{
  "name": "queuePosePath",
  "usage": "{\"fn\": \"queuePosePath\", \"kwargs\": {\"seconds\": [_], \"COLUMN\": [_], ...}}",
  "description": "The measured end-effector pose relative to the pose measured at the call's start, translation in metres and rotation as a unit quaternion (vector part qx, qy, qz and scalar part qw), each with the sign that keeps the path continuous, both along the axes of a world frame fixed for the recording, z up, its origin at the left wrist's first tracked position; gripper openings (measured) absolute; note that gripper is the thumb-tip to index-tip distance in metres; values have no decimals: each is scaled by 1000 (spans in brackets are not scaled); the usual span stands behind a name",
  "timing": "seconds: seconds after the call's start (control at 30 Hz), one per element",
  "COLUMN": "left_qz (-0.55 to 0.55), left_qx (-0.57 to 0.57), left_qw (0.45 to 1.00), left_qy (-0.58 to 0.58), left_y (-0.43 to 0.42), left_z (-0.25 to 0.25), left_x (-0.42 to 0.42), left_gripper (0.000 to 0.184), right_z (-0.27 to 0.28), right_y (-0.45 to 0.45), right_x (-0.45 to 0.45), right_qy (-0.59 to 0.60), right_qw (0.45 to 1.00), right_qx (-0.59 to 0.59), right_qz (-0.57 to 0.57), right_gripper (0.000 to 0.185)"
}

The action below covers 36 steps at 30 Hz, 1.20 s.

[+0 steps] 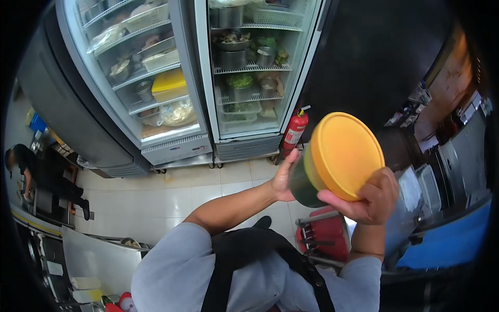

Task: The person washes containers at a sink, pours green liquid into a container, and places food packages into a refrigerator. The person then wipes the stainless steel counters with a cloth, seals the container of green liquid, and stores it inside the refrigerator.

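Note:
A tub (pixel 304 182) with dark green contents showing through its wall has a round orange-yellow lid (pixel 349 155) on top. It is held up in front of my chest, tilted, at the right of centre. My left hand (pixel 285 179) supports the tub's side, its fingers partly hidden behind it. My right hand (pixel 370 198) grips the lid's lower right edge, with the thumb along the tub's side just under the rim. The lid looks seated on the tub.
Two glass-door fridges (pixel 171 83) (pixel 249 78) stand ahead, full of containers. A red fire extinguisher (pixel 295 131) is beside them. A red object (pixel 332 236) is below my hands. Another person (pixel 44 174) works at the far left. A metal counter (pixel 96 260) is at the lower left.

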<state>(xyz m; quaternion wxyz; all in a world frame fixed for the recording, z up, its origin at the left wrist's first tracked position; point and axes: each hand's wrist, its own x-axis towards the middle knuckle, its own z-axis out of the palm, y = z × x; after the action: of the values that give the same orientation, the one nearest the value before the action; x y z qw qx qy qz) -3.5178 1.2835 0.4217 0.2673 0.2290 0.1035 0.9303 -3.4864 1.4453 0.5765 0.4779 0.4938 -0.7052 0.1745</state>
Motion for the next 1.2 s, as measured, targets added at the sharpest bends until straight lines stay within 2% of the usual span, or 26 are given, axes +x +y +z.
{"fn": "queuePosePath", "kwargs": {"seconds": [0.17, 0.27, 0.33, 0.47, 0.53, 0.6, 0.63, 0.67, 0.73, 0.77, 0.87, 0.9, 1.0, 1.03, 1.13, 1.2], "left_qz": [2, 16, -25, 4, 105, 258, 334, 383, 505, 567, 636, 717, 773, 792, 790, 797], "left_qx": [-16, -36, -28, -155, -279, -412, -410, -388, -394, -417, -435, -432, -481, -490, -548, -564], "left_qw": [1000, 999, 999, 985, 953, 864, 837, 818, 728, 661, 584, 469, 326, 270, 150, 108], "left_qy": [15, 29, 32, 80, 44, 128, 142, 185, 243, 259, 255, 282, 252, 242, 229, 187], "left_y": [19, 21, 20, 3, -16, -44, -54, -64, -79, -84, -86, -86, -86, -81, -71, -58], "left_z": [15, 28, 22, 12, 16, 45, 58, 76, 102, 122, 146, 151, 167, 172, 176, 185], "left_x": [-108, -165, -207, -302, -349, -385, -405, -420, -460, -475, -516, -526, -545, -550, -572, -579], "left_gripper": [67, 69, 68, 72, 59, 39, 26, 23, 23, 27, 33, 36, 39, 35, 28, 23], "right_z": [11, 20, 26, 33, 40, 51, 57, 62, 67, 73, 79, 83, 95, 96, 97, 104], "right_y": [27, 24, 23, 26, 30, 20, 20, 20, 23, 26, 17, 14, 35, 47, 58, 71], "right_x": [-103, -156, -192, -266, -296, -329, -343, -356, -388, -403, -441, -456, -506, -525, -577, -612], "right_qy": [-24, -39, -41, -11, 13, 21, 23, 26, 35, 28, 21, 24, 31, 31, 47, 56], "right_qw": [1000, 998, 995, 989, 990, 987, 989, 990, 991, 992, 989, 986, 987, 985, 962, 949], "right_qx": [7, -45, -73, -123, -125, -142, -134, -128, -117, -105, -121, -134, -74, -66, -142, -146], "right_qz": [5, 27, 56, 76, 62, 69, 58, 48, 54, 63, 82, 92, 142, 156, 229, 273], "right_gripper": [58, 56, 52, 52, 53, 55, 56, 58, 56, 56, 56, 56, 58, 61, 63, 65]}}
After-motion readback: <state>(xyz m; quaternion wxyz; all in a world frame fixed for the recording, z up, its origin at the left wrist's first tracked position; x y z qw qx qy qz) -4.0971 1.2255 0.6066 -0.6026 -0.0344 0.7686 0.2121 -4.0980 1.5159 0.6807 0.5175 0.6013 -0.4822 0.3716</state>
